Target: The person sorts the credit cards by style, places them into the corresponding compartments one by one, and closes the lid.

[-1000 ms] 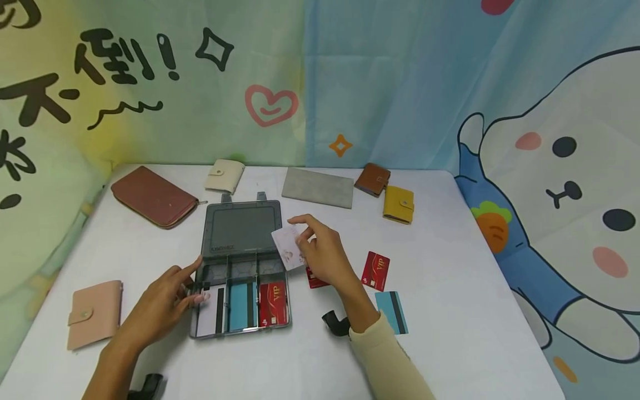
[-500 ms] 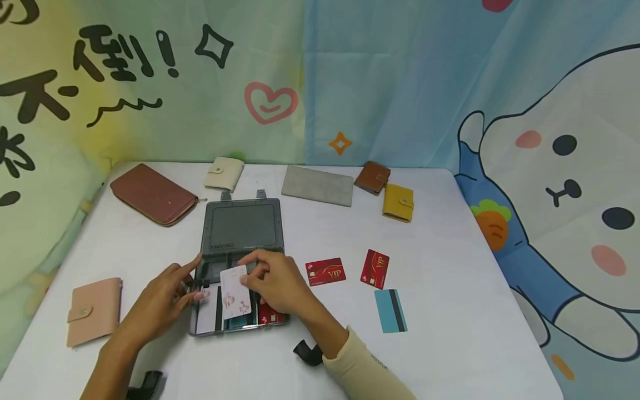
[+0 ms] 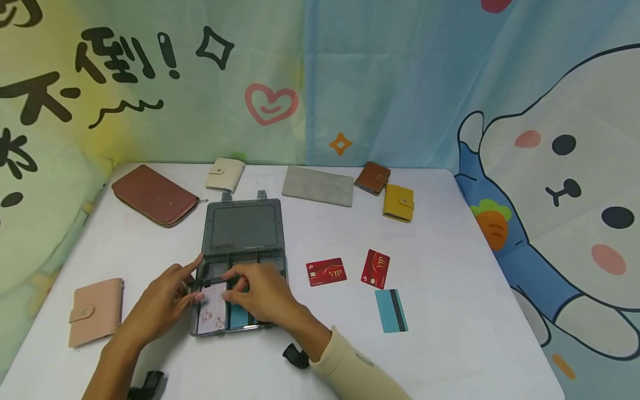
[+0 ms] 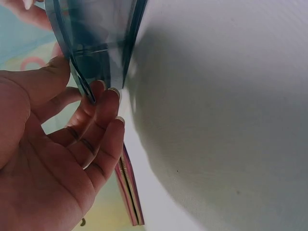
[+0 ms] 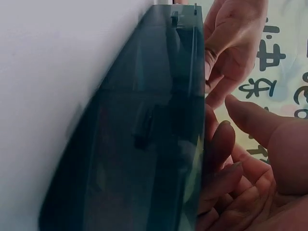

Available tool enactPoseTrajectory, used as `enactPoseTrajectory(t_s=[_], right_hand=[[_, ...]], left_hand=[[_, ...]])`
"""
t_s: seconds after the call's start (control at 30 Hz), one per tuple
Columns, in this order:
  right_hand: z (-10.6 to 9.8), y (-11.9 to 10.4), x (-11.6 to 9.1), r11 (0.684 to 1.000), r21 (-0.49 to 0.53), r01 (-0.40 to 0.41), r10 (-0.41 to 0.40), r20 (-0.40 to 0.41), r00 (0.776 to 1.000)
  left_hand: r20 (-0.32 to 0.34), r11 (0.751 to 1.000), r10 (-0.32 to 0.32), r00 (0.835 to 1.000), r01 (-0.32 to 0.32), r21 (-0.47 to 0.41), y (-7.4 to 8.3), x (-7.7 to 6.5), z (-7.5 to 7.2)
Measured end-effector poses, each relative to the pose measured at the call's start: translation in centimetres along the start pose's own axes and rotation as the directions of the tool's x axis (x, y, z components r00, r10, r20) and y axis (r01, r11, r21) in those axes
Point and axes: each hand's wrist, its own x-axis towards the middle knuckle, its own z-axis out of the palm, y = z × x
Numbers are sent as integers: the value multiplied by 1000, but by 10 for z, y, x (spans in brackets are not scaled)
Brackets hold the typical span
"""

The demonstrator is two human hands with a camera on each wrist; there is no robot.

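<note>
A grey storage box (image 3: 243,225) lies with its lid folded back, with a pale card printed with flowers (image 3: 212,316) over its left front compartment. My right hand (image 3: 262,294) reaches over the box and pinches that card near its upper right edge, thumb tip at the side. In the right wrist view, the box wall hides part of its fingers (image 5: 224,144). At the left side, my left hand (image 3: 162,303) grips the box wall, thumb over the rim and fingers curled outside (image 4: 98,115). A blue card (image 3: 238,316) shows in the middle compartment.
Right of the box lie two red VIP cards (image 3: 326,271) and a blue striped card (image 3: 391,311). A pink wallet (image 3: 96,314) is at left. Along the back are a maroon zip wallet (image 3: 155,194), cream wallet (image 3: 225,174), grey wallet (image 3: 318,186), brown wallet (image 3: 372,178) and yellow wallet (image 3: 398,203).
My right hand has carried the flowered card leftward from the box's right side to the left front compartment, over the striped white card there. My left hand stays at the box wall.
</note>
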Motion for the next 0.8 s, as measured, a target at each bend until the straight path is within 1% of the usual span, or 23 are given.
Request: enactPoseTrajectory(t_s=[0.1, 0.2, 0.4, 0.5, 0.63, 0.73, 0.8], right_hand=[[-5, 3, -1, 1000, -3, -4, 4, 0, 1000], [-13, 8, -4, 1000, 17, -11, 11, -20, 1000], [-40, 30, -11, 997, 77, -32, 39, -93, 995], [-57, 45, -18, 993, 88, -77, 88, -126, 988], [-78, 63, -29, 984, 91, -156, 169, -159, 973], [-90, 76, -39, 977, 56, -207, 214, -185, 959], [-96, 84, -45, 970, 6, -244, 240, -203, 949]], left_hand=[[-4, 1000, 2, 1000, -2, -4, 0, 0, 1], [-5, 1000, 2, 1000, -2, -3, 0, 0, 1], [-7, 1000, 14, 1000, -14, 9, -1, 0, 2], [-16, 1000, 22, 1000, -22, 19, -1, -1, 2], [-27, 999, 30, 999, -30, 19, -1, -1, 1], [-28, 999, 34, 999, -33, 15, -1, -1, 1], [-27, 999, 31, 999, -31, 13, -1, -1, 1]])
